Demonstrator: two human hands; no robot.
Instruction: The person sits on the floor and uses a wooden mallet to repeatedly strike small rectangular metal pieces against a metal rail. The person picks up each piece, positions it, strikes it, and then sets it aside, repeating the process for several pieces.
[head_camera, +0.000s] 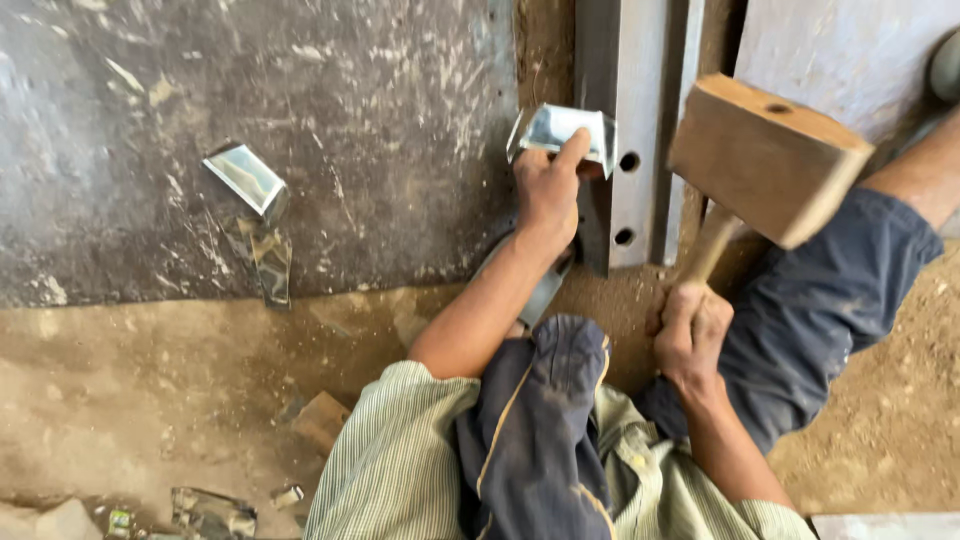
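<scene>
My left hand (548, 190) grips a shiny bent sheet-metal piece (560, 128) and holds it against the edge of a grey steel bar with holes (628, 90). My right hand (690, 335) is closed around the handle of a large wooden mallet (765, 160), whose block head is raised above the bar, to the right of the metal piece. My knees in dark blue trousers sit between and beside the arms.
A dark scuffed metal plate (300, 120) covers the ground at left, with another bent shiny piece (247, 178) lying on it. Metal scraps (212, 512) and a small wooden block (322, 420) lie on the dirt floor at lower left.
</scene>
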